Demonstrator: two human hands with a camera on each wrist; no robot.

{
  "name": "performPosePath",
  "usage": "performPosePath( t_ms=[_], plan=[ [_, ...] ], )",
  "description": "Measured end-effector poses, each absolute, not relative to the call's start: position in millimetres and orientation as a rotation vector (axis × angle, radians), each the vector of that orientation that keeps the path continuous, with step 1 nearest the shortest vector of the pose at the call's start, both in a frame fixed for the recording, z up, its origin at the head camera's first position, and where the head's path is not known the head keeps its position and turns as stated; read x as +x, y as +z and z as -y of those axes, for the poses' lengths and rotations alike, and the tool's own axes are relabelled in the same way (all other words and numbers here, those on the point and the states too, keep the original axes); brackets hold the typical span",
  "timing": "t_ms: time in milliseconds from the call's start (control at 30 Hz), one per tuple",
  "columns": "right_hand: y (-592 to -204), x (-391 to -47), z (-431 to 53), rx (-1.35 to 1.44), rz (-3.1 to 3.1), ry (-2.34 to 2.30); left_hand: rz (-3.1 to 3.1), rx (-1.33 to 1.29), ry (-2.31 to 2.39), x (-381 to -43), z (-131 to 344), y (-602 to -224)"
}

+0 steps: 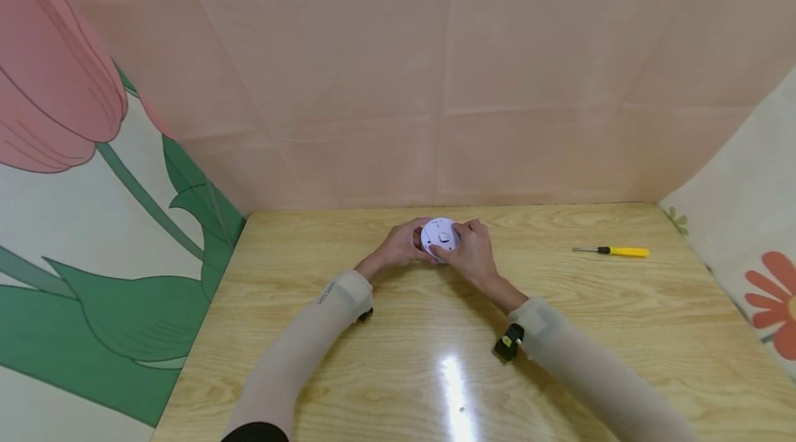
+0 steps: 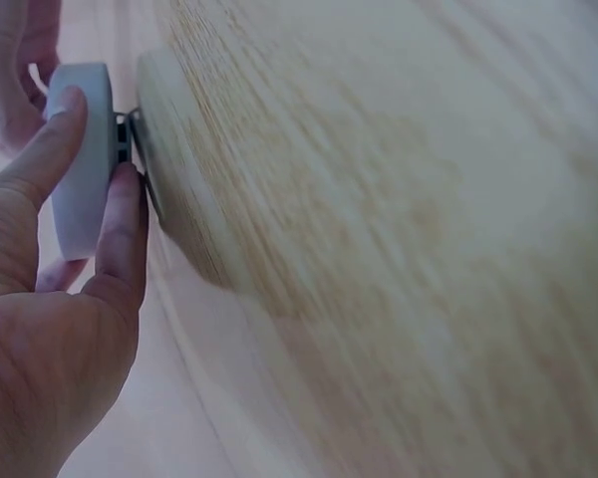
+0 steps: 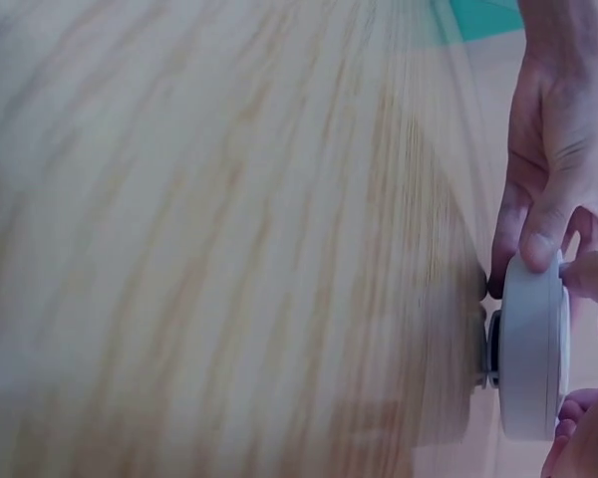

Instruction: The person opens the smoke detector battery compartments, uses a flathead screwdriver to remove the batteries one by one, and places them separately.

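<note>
Nearest me, well short of the white disc (image 1: 439,233), a patch of light (image 1: 457,394) gleams on the wooden table (image 1: 385,373). Two pale sleeves (image 1: 305,342) slant in toward the disc, one from its left and one from its right, the left cuff bearing small lettering that I can't read. A small black camera (image 1: 510,343) sits at the right wrist, on the near side of the disc.

At the disc itself, both hands are busy. The left hand (image 1: 399,246) grips its left side, thumb against the thick rim and another finger at the dark parts underneath. The right hand (image 1: 474,252) holds it from the right, thumb laid over the upper face. That face is turned up and carries small dark marks and a little raised piece. The disc is close over the tabletop; whether its underside touches the wood, I can't tell.

Well to the right of the disc lies a yellow-handled screwdriver (image 1: 628,252), its shaft pointing toward it.

Beyond the disc hangs a creased pink cloth (image 1: 435,83), with a big printed tulip (image 1: 56,69) far off to the disc's left.
</note>
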State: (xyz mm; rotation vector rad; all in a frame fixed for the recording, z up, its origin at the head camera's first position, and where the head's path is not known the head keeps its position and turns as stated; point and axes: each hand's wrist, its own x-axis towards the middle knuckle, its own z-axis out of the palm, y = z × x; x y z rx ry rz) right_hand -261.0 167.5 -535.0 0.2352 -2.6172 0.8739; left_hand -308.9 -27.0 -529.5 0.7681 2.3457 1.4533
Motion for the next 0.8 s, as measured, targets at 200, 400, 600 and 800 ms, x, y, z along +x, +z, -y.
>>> performPosePath(
  t_ms=[200,400,600,800],
  plan=[
    [-531.8,-261.1,-164.4,0.191,2.630,0.891,-2.355,0.759,1.447,-308.5,27.8,-528.1],
    [-531.1,-262.7,-163.4,0.156,2.625,0.911,-2.329,0.751,1.468,-307.7,27.3,-528.3],
    [-531.1,-265.4,-163.5,0.120,2.609,0.936,-2.325,0.751,1.474,-308.3,25.0,-530.3],
    [-531.4,-266.6,-163.6,0.090,2.598,0.952,-2.305,0.780,1.485,-307.8,23.3,-530.2]
  ],
)
